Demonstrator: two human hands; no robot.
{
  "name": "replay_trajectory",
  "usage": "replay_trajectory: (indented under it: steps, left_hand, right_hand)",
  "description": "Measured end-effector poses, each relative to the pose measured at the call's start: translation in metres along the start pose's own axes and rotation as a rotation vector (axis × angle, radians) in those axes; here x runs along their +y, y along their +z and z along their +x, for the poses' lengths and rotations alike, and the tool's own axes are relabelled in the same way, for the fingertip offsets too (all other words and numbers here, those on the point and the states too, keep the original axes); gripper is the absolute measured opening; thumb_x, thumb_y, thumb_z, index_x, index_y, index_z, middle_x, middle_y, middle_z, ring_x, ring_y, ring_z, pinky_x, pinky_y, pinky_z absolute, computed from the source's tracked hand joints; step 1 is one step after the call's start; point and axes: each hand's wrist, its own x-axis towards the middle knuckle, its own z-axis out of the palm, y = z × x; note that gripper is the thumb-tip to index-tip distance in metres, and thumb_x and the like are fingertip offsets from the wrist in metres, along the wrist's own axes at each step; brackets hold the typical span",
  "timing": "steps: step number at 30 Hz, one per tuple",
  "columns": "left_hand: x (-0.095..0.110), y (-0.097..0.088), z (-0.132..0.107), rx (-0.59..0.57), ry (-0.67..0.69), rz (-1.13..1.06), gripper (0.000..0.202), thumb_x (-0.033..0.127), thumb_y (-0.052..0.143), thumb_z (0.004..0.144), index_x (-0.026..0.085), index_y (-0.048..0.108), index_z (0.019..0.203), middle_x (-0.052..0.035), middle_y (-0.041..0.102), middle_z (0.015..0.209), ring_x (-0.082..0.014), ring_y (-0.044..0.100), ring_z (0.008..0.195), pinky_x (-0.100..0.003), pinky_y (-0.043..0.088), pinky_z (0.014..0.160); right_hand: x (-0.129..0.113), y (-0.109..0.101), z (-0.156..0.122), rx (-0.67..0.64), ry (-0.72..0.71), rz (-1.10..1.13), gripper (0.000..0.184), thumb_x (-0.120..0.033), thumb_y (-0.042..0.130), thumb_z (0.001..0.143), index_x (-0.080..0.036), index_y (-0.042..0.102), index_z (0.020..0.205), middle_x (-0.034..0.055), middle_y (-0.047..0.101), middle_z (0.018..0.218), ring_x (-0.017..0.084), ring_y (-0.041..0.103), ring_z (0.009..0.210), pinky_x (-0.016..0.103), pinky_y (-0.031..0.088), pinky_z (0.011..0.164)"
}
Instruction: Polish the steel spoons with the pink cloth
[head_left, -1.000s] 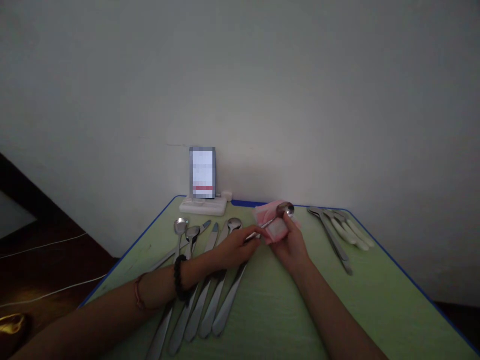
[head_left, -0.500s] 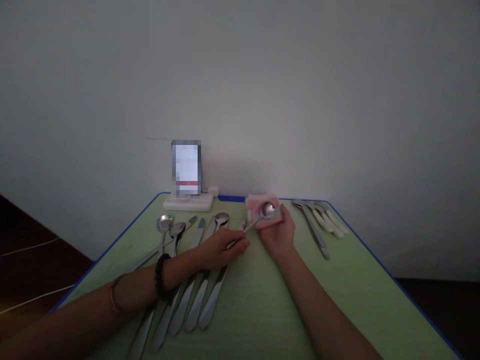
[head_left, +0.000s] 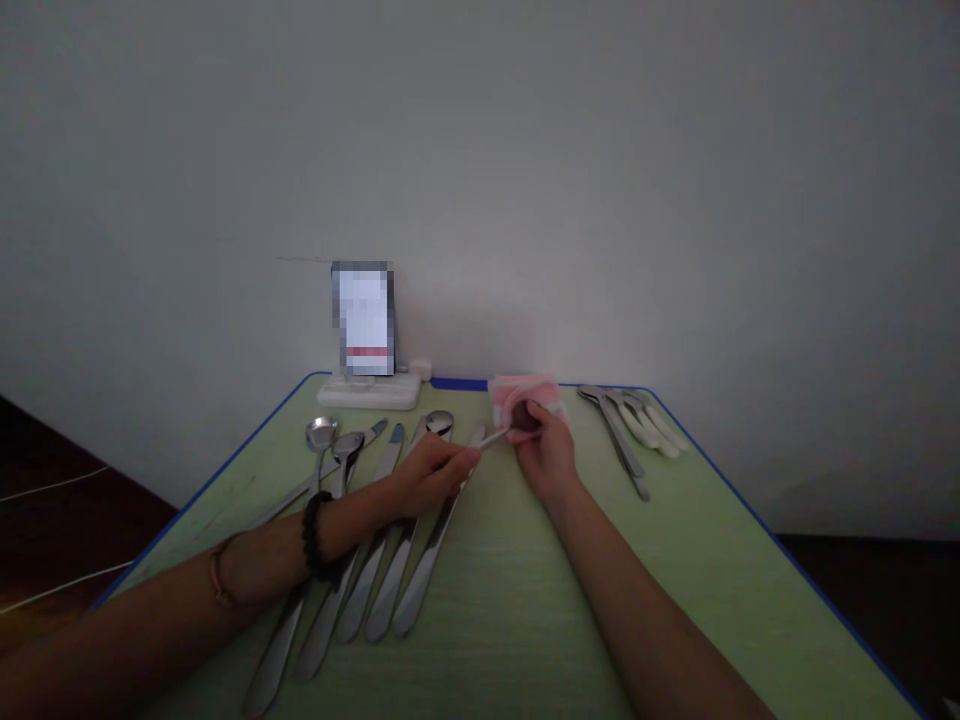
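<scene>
My left hand (head_left: 431, 473) pinches the thin metal handle of a spoon (head_left: 495, 437) that points toward the far right. The spoon's bowl is hidden inside a pink cloth (head_left: 525, 393), around which my right hand (head_left: 544, 450) is closed, thumb pressing on the cloth. Both hands hover just above the green table (head_left: 525, 600), near its far middle. A dark bead bracelet and a thin band sit on my left wrist.
Several spoons and knives (head_left: 375, 520) lie in a row on the left under my left forearm. More cutlery (head_left: 634, 425), some with white handles, lies at the far right. A phone on a white stand (head_left: 364, 330) is at the table's far edge against the wall.
My right hand has closed the pink cloth over the spoon bowl, which showed openly before. The view has shifted, so everything sits slightly left and higher.
</scene>
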Motion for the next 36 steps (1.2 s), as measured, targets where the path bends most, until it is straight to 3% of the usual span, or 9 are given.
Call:
replay_trajectory:
  steps: [3,10,14,20,24,27,32,36]
  left_hand:
    - [0.0,0.0,0.0,-0.027,0.009,0.02,0.05,0.043,0.032,0.09,0.017,0.033,0.048,0.0061,0.029,0.042,-0.0048,0.026,0.039,-0.019,0.019,0.04]
    - [0.009,0.0,0.003,-0.11,0.061,0.158,0.042,0.032,0.035,0.088,0.015,0.038,0.05,0.0067,0.029,0.045,-0.0049,0.027,0.043,-0.018,0.024,0.044]
    - [0.01,0.0,0.004,-0.127,0.099,0.231,0.038,0.028,0.039,0.086,0.015,0.037,0.05,0.0075,0.025,0.045,-0.0044,0.024,0.042,-0.018,0.021,0.044]
    - [0.007,0.0,0.005,-0.095,0.071,0.184,0.041,0.03,0.038,0.086,0.017,0.028,0.049,0.0075,0.019,0.046,-0.0043,0.021,0.043,-0.019,0.019,0.043]
    - [0.008,-0.001,0.005,-0.109,0.063,0.161,0.041,0.031,0.036,0.086,0.017,0.025,0.049,0.0071,0.018,0.046,-0.0046,0.02,0.043,-0.019,0.019,0.043]
    - [0.008,-0.001,0.005,-0.089,0.066,0.154,0.041,0.031,0.036,0.085,0.017,0.024,0.048,0.0069,0.018,0.047,-0.0047,0.02,0.043,-0.019,0.019,0.043]
    - [0.007,0.0,0.005,-0.082,0.072,0.162,0.041,0.03,0.037,0.085,0.017,0.025,0.048,0.007,0.018,0.047,-0.0047,0.019,0.043,-0.02,0.018,0.043]
    - [0.006,0.0,0.004,-0.11,0.066,0.19,0.041,0.03,0.038,0.085,0.017,0.027,0.048,0.007,0.018,0.047,-0.0047,0.019,0.043,-0.02,0.018,0.043]
  right_hand:
    - [-0.001,-0.001,0.001,0.018,0.005,-0.007,0.009,-0.008,0.061,0.064,-0.016,0.06,0.063,-0.0046,0.062,0.057,0.009,0.055,0.052,0.02,0.043,0.047]
    - [0.004,0.004,-0.009,-0.089,-0.097,-0.164,0.012,-0.026,0.068,0.069,-0.017,0.065,0.075,-0.0037,0.067,0.069,0.01,0.058,0.063,0.021,0.046,0.06]
    - [0.003,0.005,-0.011,-0.142,-0.078,-0.189,0.013,-0.024,0.069,0.068,-0.018,0.065,0.079,-0.0048,0.067,0.07,0.009,0.058,0.064,0.02,0.045,0.061]
    - [-0.001,0.005,-0.004,-0.007,0.033,-0.025,0.006,-0.015,0.058,0.074,-0.015,0.063,0.072,-0.0019,0.067,0.068,0.01,0.059,0.064,0.022,0.048,0.061]
    - [-0.006,0.004,-0.002,-0.109,0.069,0.043,0.014,-0.024,0.051,0.079,-0.017,0.061,0.071,-0.0009,0.065,0.066,0.013,0.058,0.061,0.028,0.049,0.058]
    - [-0.007,0.005,-0.003,-0.151,0.044,0.082,0.018,-0.031,0.05,0.081,-0.018,0.062,0.075,-0.0011,0.067,0.073,0.013,0.059,0.067,0.027,0.05,0.065]
    - [-0.001,0.006,-0.006,-0.091,0.001,-0.027,0.005,-0.021,0.061,0.074,-0.018,0.064,0.076,-0.003,0.067,0.074,0.01,0.059,0.068,0.021,0.049,0.067]
    - [0.001,0.006,-0.011,-0.147,0.004,-0.124,0.013,-0.021,0.07,0.066,-0.019,0.065,0.077,-0.0036,0.068,0.074,0.01,0.06,0.069,0.022,0.049,0.068]
